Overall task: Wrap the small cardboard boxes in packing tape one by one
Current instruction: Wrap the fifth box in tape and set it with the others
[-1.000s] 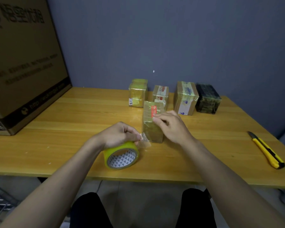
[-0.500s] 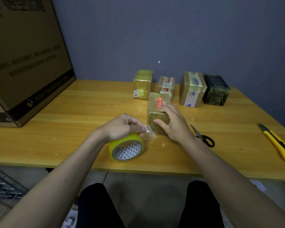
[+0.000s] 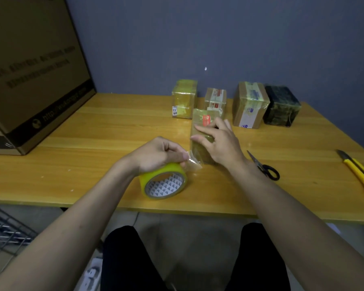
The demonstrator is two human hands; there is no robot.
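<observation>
**A:** Tape roll (image 3: 164, 181) first: where did you have it?

**B:** Your left hand (image 3: 156, 153) lay curled over the top of the yellow roll, close to the desk's (image 3: 93, 133) near edge, and thumb and fingertips pinched the clear loose tape end (image 3: 192, 163) that ran to the box.

**A:** And the box being wrapped?

**B:** That small box (image 3: 200, 135) stood upright on the desk, just beyond the roll and in front of the back row. Your right hand (image 3: 221, 143) was laid on it, fingers spread across its top and thumb on the near face, steadying it rather than closing round it. A red label showed on top, just beyond your fingertips.

**A:** What sat along the far edge?

**B:** Four wrapped boxes in a row against the wall: a yellowish box (image 3: 184, 99), a labelled box (image 3: 215, 98) partly hidden behind yours, a larger brown box (image 3: 249, 105), and a black box (image 3: 282, 106) at the right end.

**A:** Anything else?

**B:** Black-handled scissors (image 3: 265, 166) lay beside your right wrist, a yellow utility knife (image 3: 359, 171) lay near the right edge, and a big carton (image 3: 34, 68) filled the far left corner.
</observation>
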